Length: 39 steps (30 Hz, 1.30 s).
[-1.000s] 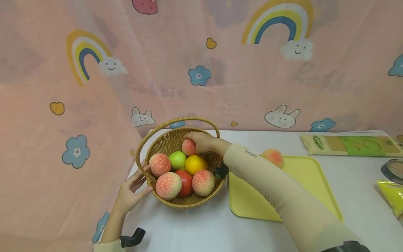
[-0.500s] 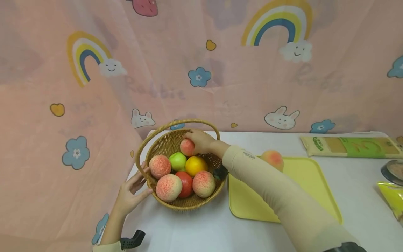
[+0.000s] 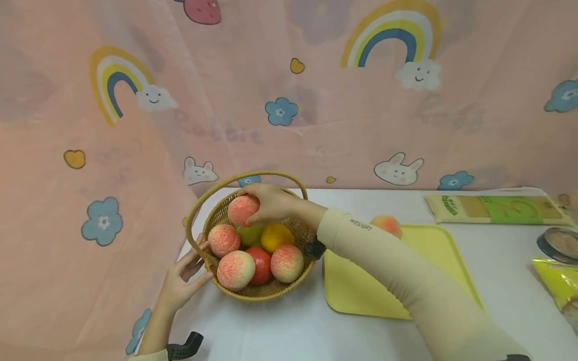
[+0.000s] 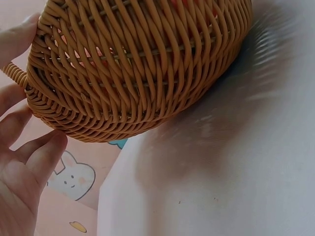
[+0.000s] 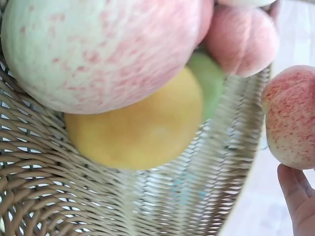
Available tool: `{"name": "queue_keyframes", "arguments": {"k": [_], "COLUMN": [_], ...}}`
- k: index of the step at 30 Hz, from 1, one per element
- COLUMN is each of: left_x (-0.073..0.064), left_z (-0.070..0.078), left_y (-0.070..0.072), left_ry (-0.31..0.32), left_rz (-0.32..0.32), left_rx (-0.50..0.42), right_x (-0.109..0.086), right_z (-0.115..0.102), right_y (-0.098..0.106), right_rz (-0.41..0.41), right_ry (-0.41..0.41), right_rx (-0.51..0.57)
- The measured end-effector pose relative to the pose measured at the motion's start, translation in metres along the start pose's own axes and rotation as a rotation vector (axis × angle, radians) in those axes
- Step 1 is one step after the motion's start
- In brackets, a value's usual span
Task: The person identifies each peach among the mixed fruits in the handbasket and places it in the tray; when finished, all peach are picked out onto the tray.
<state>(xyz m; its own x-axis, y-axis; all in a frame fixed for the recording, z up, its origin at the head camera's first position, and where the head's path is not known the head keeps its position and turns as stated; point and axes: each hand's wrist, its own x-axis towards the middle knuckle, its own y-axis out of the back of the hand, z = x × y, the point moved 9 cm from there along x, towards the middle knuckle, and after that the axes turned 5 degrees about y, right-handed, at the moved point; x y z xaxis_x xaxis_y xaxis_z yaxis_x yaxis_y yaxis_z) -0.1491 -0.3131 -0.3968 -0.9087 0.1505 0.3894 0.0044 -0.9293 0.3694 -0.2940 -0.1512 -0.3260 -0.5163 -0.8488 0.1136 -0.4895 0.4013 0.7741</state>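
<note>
My right hand (image 3: 271,201) holds a pink peach (image 3: 243,209) over the back left of a wicker basket (image 3: 259,298); in the right wrist view the held peach (image 5: 294,118) is at the right edge, fingertips against its underside. On the basket's left side, my left hand (image 3: 175,287) grips the rim by the handle's base, thumb and fingers spread; the left wrist view shows the woven wall (image 4: 142,64) from outside. Inside lie a green apple (image 3: 250,234), partly hidden under the held peach, an orange (image 3: 277,238), a red round fruit (image 3: 260,266) and several peaches (image 3: 287,263).
The basket's arched handle (image 3: 253,173) stands upright. To the right is a yellow tray (image 3: 370,296) with a peach (image 3: 387,225) at its far left, behind my right sleeve. Farther right are a noodle packet (image 3: 510,209), a round container (image 3: 564,244) and a yellow bag (image 3: 557,282).
My right hand has moved left with the peach, from the basket's back middle to over its back left, and the peach now overlaps the green apple. The left hand stays at the rim.
</note>
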Motion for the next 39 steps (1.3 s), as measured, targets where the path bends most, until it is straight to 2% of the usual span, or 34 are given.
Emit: {"name": "queue_keyframes", "arguments": {"k": [4,7,11,13,16,21,23,28,32,39], "left_x": [0.000,0.000,0.000,0.000,0.001,0.001,0.000,0.000,0.000,0.000], "left_z": [0.000,0.000,0.000,0.000,-0.001,-0.001,0.000,0.002,0.000,-0.002], "left_y": [-0.001,0.000,0.001,0.001,-0.001,-0.003,-0.002,0.000,0.000,0.000], "left_ry": [0.008,0.018,0.010,0.006,0.019,0.017,0.006,-0.001,0.001,0.034], "left_rz": [-0.009,-0.011,-0.009,-0.010,-0.016,-0.022,-0.021,-0.018,-0.013,-0.013], "left_rx": [-0.015,-0.020,-0.018,-0.017,-0.011,-0.018,-0.022,-0.039,-0.049,-0.073], "right_x": [-0.010,-0.024,-0.054,-0.073,-0.105,-0.159,-0.181,-0.237,-0.277,-0.326], "right_z": [-0.015,-0.027,-0.038,-0.035,-0.021,0.018,0.034,0.071,0.096,0.132], "right_y": [0.005,0.010,0.019,0.024,0.032,0.040,0.042,0.050,0.059,0.073], "right_rz": [-0.012,-0.009,0.008,0.024,0.063,0.145,0.186,0.273,0.333,0.410], "right_ry": [0.026,0.076,0.155,0.160,0.121,0.006,-0.033,-0.125,-0.209,-0.319], "right_rx": [-0.004,-0.006,0.054,0.117,0.202,0.348,0.343,0.211,0.176,0.135]}}
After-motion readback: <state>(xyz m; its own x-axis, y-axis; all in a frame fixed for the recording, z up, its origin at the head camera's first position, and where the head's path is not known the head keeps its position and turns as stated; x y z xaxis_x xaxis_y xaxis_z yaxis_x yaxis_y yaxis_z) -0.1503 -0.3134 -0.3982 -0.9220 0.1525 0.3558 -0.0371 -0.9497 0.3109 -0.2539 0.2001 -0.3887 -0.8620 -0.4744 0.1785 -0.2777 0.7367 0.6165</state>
